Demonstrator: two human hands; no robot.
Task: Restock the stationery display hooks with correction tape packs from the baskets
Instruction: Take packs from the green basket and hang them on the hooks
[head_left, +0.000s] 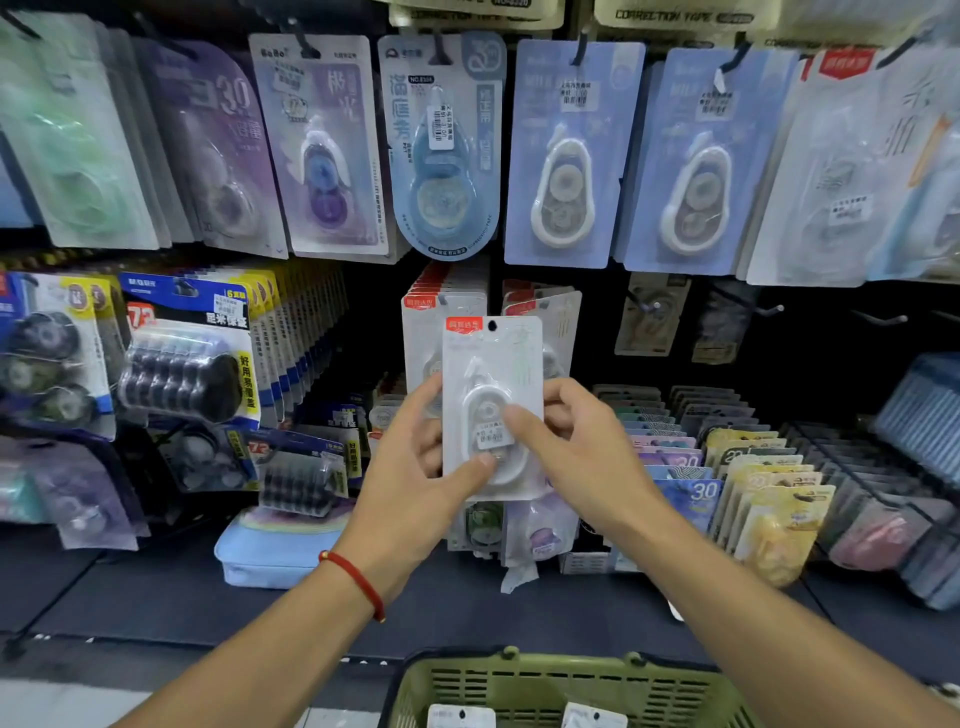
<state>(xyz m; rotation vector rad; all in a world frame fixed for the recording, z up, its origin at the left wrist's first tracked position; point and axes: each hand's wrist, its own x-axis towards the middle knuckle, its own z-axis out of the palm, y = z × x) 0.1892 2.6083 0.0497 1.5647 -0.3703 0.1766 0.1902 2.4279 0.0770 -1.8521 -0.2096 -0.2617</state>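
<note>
I hold a white correction tape pack (493, 364) with a red label upright in front of the display. My left hand (415, 467) grips its lower left edge, thumb across the front. My right hand (576, 447) grips its right side, thumb on the blister. Just behind it hang matching white packs with red labels (441, 306) on a middle-row hook. A green basket (519, 686) sits below me at the bottom edge, with two white packs (460, 717) showing in it.
Rows of other correction tape packs hang above (571, 156) and to the left (187, 353). Bare hooks (769, 309) stick out at the middle right. Upright packs fill wire racks (753, 467) on the lower right. A pale blue case (280, 551) lies on the shelf.
</note>
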